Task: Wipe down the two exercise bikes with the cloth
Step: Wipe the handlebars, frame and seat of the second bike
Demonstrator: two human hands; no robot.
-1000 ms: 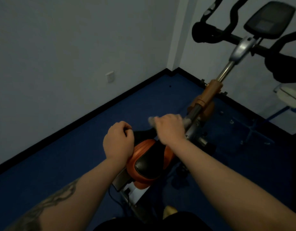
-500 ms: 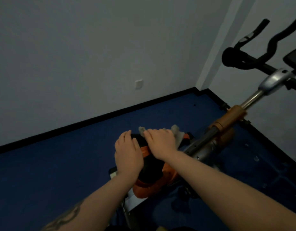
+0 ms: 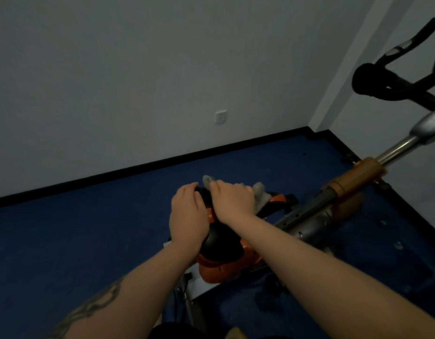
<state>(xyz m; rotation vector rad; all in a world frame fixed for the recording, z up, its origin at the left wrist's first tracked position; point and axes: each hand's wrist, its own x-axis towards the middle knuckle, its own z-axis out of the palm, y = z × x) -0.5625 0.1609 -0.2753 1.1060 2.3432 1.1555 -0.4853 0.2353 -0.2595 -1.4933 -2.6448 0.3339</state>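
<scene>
My right hand [image 3: 232,200] presses the pale grey cloth [image 3: 260,192] flat-fingered onto the black-and-orange padded bike saddle [image 3: 221,243], while my left hand [image 3: 188,216] rests open beside it.

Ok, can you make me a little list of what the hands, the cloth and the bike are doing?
place: room corner, blue floor, grey walls
bike: saddle black and orange, handlebars at upper right
cloth: pale cloth lies on the saddle's far end
right hand: right hand presses on the cloth
left hand: left hand rests on the saddle's left side
second bike: not in view
</scene>
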